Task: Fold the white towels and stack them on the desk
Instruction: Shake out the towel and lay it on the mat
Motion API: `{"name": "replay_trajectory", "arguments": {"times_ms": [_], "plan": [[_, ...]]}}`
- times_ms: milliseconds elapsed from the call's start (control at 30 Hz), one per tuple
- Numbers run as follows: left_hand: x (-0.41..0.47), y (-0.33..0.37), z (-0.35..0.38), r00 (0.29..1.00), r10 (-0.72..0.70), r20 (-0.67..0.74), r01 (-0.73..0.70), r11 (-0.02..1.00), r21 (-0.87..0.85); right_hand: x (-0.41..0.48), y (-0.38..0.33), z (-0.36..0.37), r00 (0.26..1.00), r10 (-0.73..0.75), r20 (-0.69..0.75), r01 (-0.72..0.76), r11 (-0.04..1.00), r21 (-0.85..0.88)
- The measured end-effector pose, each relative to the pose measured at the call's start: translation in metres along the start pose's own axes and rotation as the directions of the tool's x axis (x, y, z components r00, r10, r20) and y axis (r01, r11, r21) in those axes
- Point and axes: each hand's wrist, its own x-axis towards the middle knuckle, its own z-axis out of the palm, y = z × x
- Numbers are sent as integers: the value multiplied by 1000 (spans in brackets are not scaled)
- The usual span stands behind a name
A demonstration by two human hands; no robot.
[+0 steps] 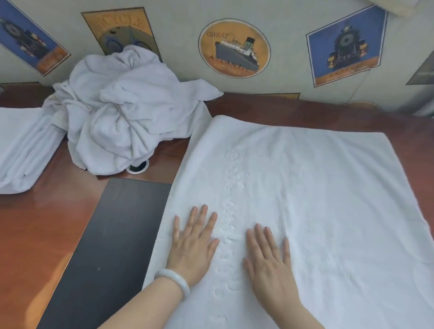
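Soft, limp and light, the spread towel (311,196) lies under both flat, open hands, left (192,242) and right (268,265), and is best pinched at its corners.

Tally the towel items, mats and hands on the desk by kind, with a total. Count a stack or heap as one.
spread towel: 1
folded towel stack: 1
crumpled towel heap: 1
black mat: 1
hands flat on the spread towel: 2, left hand and right hand
Total: 6

Brown desk (25,241), spread towel (324,197), crumpled towels (126,117), folded towel (9,147), black mat (117,247)
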Motion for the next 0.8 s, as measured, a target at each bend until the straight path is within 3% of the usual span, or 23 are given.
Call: {"name": "replay_trajectory", "arguments": {"times_ms": [100,233,400,500,600,700,800], "plan": [[-1,-24,6,1000,-24,21,23,1000,7,4,28,9,990,137,-14,-137,990,-34],[0,-46,4,966,-257,-21,254,963,-94,10,55,0,914,403,-50,-403,915,8],[44,-55,-14,947,-312,-73,276,910,-310,69,40,-3,974,174,-145,-172,985,29],[96,-57,-42,895,-446,-12,408,829,-383,118,23,7,975,101,-198,-96,995,34],[148,-70,-57,823,-543,165,532,637,-559,167,12,15,972,38,-230,-30,999,40],[193,-81,-72,803,-480,354,567,428,-704,211,13,18,966,-14,-256,18,1000,15],[231,-84,-88,788,-461,407,568,291,-770,250,16,15,956,0,-294,6,1000,19]]}}
